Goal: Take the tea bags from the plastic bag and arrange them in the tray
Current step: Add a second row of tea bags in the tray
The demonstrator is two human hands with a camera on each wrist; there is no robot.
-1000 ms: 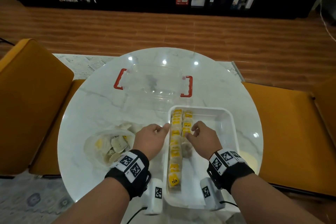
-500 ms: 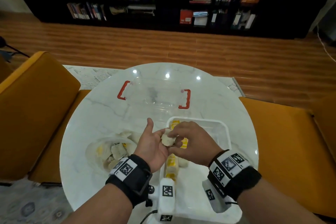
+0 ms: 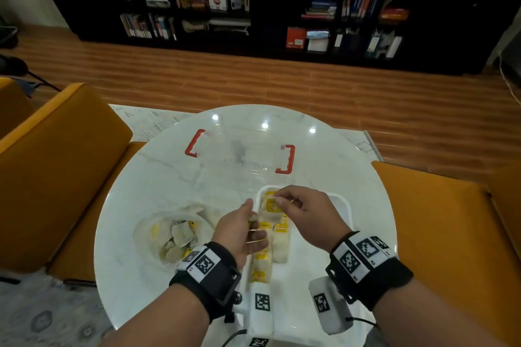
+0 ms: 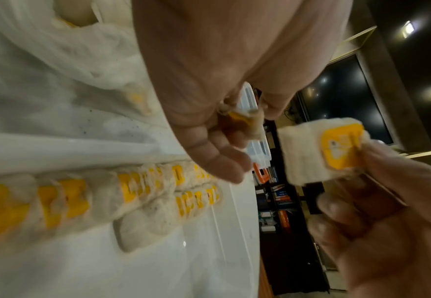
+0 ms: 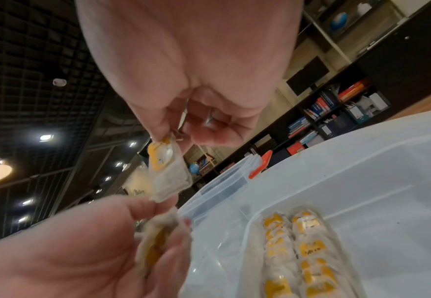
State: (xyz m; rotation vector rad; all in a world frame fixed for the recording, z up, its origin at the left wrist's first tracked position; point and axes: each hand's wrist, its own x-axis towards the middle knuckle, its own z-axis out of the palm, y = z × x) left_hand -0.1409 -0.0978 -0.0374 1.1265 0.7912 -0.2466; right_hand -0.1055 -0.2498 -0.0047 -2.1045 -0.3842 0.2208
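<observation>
Now right hand (image 3: 307, 214) pinches one tea bag (image 4: 319, 153) by its top, hanging over far end of white tray (image 3: 342, 205). Left hand (image 3: 239, 234) just beside it, curled around second tea bag (image 5: 155, 246). Two rows of yellow-tagged tea bags (image 5: 301, 254) lie along tray's left side. Plastic bag (image 3: 172, 234) with more bags sits left on surface (image 3: 146, 191). Clear lid with red clips (image 3: 239, 152) beyond tray.
</observation>
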